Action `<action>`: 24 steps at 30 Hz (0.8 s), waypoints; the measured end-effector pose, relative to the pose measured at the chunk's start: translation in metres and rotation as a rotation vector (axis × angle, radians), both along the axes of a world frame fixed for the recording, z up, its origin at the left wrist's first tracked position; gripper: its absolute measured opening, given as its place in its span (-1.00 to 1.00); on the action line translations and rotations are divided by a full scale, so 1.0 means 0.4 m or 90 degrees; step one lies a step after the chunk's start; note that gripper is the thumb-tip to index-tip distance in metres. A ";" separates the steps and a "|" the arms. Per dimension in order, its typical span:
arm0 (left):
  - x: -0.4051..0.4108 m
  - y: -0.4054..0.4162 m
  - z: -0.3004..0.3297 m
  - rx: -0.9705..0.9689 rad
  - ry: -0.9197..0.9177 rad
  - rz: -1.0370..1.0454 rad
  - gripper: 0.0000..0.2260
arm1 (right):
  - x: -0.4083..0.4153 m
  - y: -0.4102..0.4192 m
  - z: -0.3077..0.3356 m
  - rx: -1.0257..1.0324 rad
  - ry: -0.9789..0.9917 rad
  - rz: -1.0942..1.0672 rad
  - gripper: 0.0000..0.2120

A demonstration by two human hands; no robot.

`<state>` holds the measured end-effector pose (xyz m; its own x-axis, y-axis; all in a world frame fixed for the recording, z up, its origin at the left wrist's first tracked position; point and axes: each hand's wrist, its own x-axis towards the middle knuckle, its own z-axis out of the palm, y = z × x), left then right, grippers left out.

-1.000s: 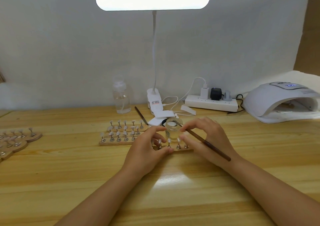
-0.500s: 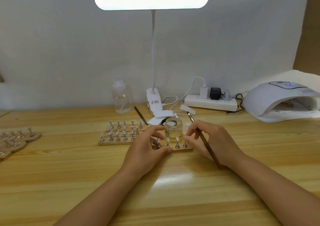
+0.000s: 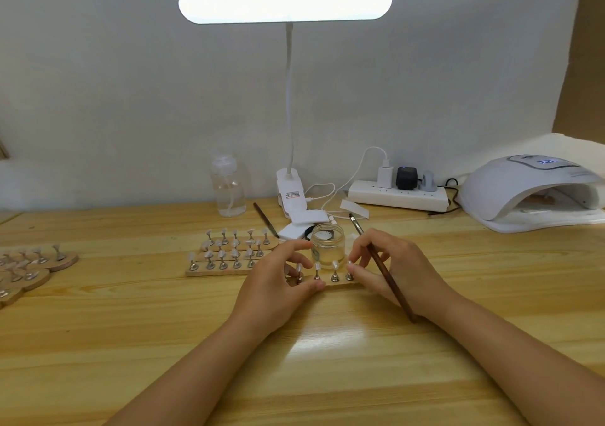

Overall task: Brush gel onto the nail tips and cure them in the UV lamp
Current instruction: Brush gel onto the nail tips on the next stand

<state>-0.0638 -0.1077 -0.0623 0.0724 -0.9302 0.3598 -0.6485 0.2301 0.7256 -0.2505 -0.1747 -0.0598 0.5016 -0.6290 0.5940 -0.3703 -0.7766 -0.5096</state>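
The pale wooden tabletop (image 3: 163, 344) carries everything; at its far right sits the white domed UV lamp (image 3: 530, 193), mouth open toward the work. Nearer the middle, the small wooden strip holder (image 3: 340, 284) with its row of pale nail tips on metal stands (image 3: 334, 270) lies between both hands, just in front of the short clear glass gel jar (image 3: 328, 247), which stands open. The left hand (image 3: 278, 290) curls its fingers round the strip's left end. The right hand (image 3: 396, 270) pinches the right end with its fingertips and also holds the slim dark-brown wooden brush (image 3: 388, 278), bristle end pointing away.

The strip looks light and stiff – best carried level by its two ends, since the tips likely perch loosely (any wet gel would smear at a touch). The jar is fragile and close enough to knock.
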 end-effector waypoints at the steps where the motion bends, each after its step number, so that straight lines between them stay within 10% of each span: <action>1: 0.000 0.000 0.000 0.001 0.000 0.001 -0.55 | 0.001 0.000 0.000 0.017 -0.012 0.002 -0.73; 9: 0.000 0.002 0.003 0.002 -0.017 -0.003 -0.56 | -0.002 -0.005 0.005 0.043 -0.113 -0.079 -0.77; 24: -0.014 0.014 0.011 -0.227 -0.039 -0.040 -0.83 | 0.069 0.070 0.012 -0.290 -0.076 0.034 -0.89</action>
